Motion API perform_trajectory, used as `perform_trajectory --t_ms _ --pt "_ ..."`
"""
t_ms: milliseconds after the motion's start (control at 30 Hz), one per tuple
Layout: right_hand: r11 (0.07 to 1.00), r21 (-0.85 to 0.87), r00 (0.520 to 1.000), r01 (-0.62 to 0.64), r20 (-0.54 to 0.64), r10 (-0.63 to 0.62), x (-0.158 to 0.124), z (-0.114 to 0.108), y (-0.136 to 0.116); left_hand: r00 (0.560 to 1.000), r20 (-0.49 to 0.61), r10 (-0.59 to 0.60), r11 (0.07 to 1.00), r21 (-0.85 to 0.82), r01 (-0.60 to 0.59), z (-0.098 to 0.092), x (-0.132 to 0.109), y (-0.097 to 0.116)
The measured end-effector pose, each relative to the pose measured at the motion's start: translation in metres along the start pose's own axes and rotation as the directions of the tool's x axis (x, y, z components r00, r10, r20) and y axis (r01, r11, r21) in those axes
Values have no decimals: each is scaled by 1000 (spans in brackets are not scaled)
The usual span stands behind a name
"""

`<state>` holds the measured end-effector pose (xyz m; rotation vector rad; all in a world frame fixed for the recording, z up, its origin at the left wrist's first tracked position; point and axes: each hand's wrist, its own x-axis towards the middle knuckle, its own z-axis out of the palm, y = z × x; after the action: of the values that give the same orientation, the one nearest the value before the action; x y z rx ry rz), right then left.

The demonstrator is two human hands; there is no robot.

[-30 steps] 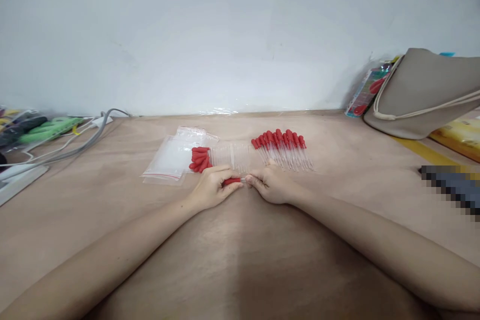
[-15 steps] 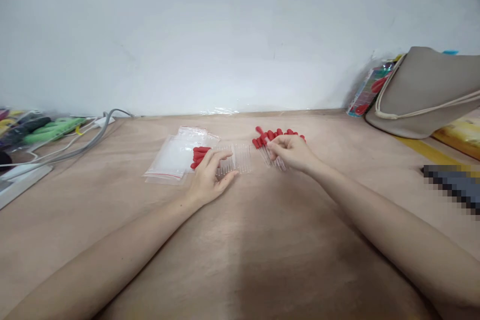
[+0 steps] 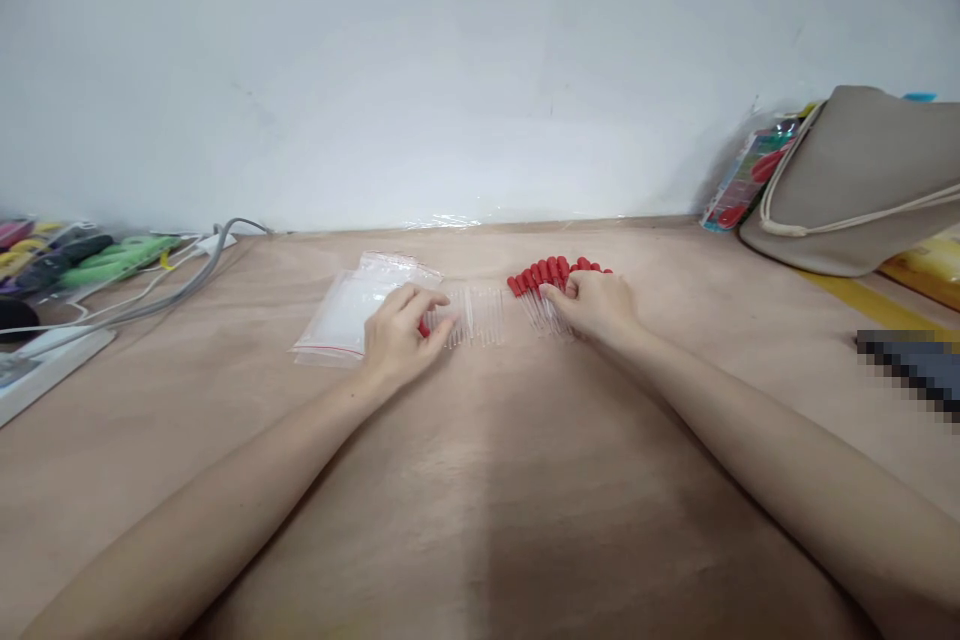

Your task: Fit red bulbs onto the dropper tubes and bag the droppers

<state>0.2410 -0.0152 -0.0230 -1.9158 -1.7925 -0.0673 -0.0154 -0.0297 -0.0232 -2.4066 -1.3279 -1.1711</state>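
Observation:
My left hand (image 3: 401, 332) is over the place of the red rubber bulbs (image 3: 424, 329), fingers curved with thumb and index apart. A bit of red shows between them; the rest is hidden. Just right of it lies a row of clear thin tubes (image 3: 480, 315), side by side. My right hand (image 3: 596, 303) rests at a fanned row of droppers (image 3: 544, 273) with red bulbs and clear stems. Its thumb and fingers are closed around one dropper among them, mostly hidden by the hand.
Clear zip bags (image 3: 337, 315) lie left of my left hand. Cables (image 3: 199, 270) and a power strip (image 3: 60, 370) are at the left, near green-handled items (image 3: 120, 260). A grey drawstring bag (image 3: 862, 180), a package (image 3: 750, 175) and a pixelated dark object (image 3: 907, 365) are at the right.
My right hand has lowered the dropper from above the row down among the others. My left hand has shifted slightly left, over the red bulbs, which were in plain view before.

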Motion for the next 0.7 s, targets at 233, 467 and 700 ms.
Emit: perform_trajectory --t_ms 233,467,700 --pt "990 26 989 136 58 -137 -8 14 -36 974 -28 -226 966 121 228 -14 36 -38" --pt "986 -139 943 87 332 -36 10 17 -72 901 294 -320 947 131 294 -17 46 -84" --pt "988 -146 904 40 426 27 16 14 -78 606 598 -524 744 -25 668 -9 61 -91"
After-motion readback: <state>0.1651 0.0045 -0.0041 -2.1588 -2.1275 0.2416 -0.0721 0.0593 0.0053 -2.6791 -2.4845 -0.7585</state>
